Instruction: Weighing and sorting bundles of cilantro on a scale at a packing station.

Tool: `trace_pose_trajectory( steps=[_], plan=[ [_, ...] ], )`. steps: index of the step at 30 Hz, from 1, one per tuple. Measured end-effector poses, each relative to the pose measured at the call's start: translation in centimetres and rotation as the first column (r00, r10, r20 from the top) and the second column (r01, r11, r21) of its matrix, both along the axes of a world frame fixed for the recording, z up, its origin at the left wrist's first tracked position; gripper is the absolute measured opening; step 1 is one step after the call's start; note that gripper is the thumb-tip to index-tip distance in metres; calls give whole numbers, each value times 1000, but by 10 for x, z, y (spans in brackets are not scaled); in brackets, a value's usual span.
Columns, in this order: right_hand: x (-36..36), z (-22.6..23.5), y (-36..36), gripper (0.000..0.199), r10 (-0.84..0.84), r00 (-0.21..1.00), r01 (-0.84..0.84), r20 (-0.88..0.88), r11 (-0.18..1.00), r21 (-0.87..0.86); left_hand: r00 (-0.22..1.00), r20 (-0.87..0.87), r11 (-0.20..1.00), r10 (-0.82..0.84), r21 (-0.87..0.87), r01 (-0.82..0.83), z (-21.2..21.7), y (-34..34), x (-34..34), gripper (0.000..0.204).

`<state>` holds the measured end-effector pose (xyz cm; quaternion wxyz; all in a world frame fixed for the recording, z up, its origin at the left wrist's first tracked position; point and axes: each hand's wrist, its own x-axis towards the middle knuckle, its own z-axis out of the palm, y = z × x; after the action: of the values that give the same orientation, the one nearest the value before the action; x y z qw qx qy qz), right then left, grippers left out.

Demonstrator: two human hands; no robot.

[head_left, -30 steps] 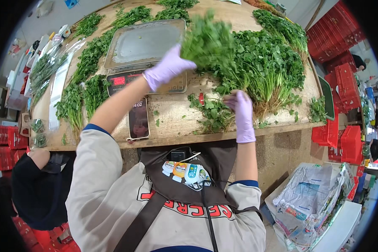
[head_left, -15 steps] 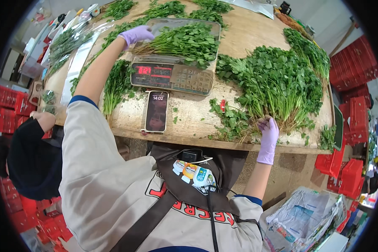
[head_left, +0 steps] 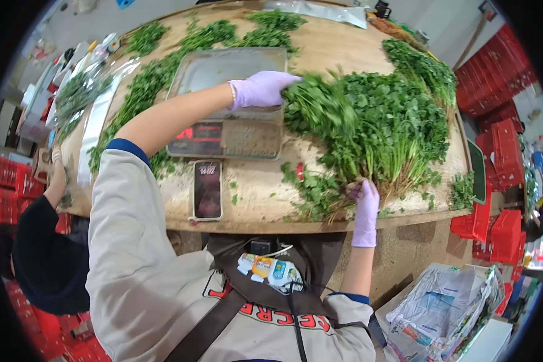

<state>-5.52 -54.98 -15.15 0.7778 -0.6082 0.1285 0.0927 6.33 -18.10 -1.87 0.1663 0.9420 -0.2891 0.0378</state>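
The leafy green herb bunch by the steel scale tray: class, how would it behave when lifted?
The leafy green herb bunch in the left hand is probably floppy, given its thin stems. It is likely light for its size. Loose sprigs on the wooden table suggest it sheds.

Both hands, the left hand (head_left: 261, 88) and the right hand (head_left: 366, 198), wear thin, matt lilac gloves of rubbery look. The scale (head_left: 229, 102) has a dull, brushed metal pan, and just in front of it lies a glossy, glass-faced phone (head_left: 207, 189). Around the scale, the table (head_left: 344, 45) shows worn, rough, pale wood under leafy, soft green herbs (head_left: 380, 123).
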Motion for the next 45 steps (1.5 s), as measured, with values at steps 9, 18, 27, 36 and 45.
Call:
trace_pose_trajectory(
  steps=[9, 18, 27, 36, 45],
  plan=[
    [-3, 5, 3, 30, -202, 968, 243, 148, 896, -371, 714, 700, 856, 27, 352, -378, 100, -61, 189, 60],
    [-7, 25, 3, 44, 277, 958, 89, 79, -26, -996, 977, -206, 862, -57, -503, -56, -3, -112, 55, 37],
    [6, 17, 5, 44, 339, 936, -27, -92, -191, -981, 576, -735, 449, -359, -677, -584, -86, -164, -127, 22],
    [2, 62, 26, 32, 217, 935, 119, 279, 551, -826, 384, -778, 222, -496, -542, -811, -91, -178, -142, 29],
    [-29, 63, 65, 43, 338, 929, -138, 153, 698, -703, 258, -730, -143, -633, -217, -966, -103, -164, -110, 25]
  ],
)
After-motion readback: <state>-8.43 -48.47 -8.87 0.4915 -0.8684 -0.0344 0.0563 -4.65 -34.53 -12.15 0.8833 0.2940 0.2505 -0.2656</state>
